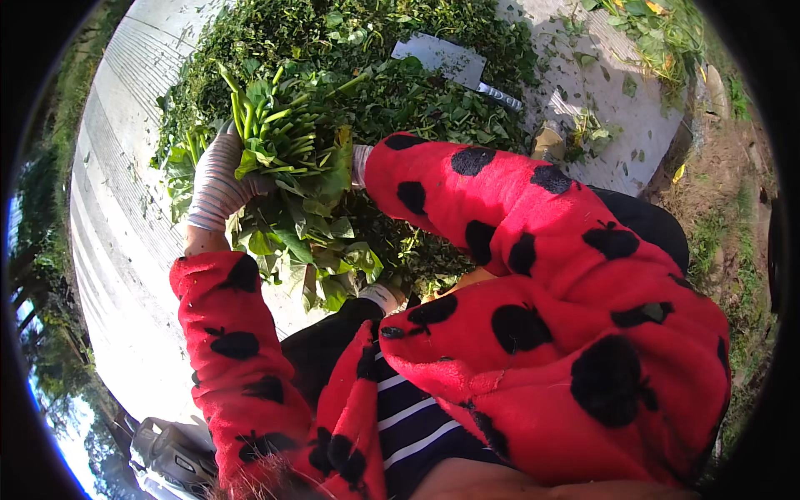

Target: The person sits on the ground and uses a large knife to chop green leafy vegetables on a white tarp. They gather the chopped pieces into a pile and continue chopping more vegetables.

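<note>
My left hand, in a striped knit glove, grips a bundle of leafy green stems from its left side. The cut stem ends point up and to the right, and broad leaves hang below. On the bundle's right side, only the glove cuff of my right hand shows; leaves hide its fingers. Beneath and beyond the bundle spreads a wide heap of chopped greens. A cleaver lies flat on that heap, its metal handle towards the right, apart from both hands.
Pale ribbed concrete runs along the left. More uncut greens lie at the upper right, near the slab's edge, with soil and grass beyond. My feet are close to the heap. A grey vehicle stands at the lower left.
</note>
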Tool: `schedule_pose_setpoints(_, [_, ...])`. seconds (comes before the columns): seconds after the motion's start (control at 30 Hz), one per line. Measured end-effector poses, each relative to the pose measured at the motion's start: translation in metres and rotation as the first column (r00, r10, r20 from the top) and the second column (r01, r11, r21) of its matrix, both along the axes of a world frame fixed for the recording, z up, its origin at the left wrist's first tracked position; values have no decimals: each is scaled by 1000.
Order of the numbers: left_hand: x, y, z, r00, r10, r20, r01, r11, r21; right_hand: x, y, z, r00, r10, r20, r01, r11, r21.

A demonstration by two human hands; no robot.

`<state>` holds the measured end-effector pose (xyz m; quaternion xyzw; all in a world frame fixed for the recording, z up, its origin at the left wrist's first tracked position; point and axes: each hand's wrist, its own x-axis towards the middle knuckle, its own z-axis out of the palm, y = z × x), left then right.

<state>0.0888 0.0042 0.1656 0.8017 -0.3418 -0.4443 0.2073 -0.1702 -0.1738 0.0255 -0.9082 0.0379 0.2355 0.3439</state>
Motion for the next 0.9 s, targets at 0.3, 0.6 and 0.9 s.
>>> schedule_pose_setpoints(0.3, [-45,-82,-25,655,-430,622,229,897,378,62,-2,-29,998,52,23,-53,998,32])
schedule_pose_setpoints(0.6, [-38,-88,-168,637,-755,156,630,627,459,73,-42,-10,976,-2,-220,17,998,63])
schedule_pose_setpoints(0.9, [-67,-89,-191,566,-401,721,88,898,430,87,-30,3,748,534,395,-123,696,-708])
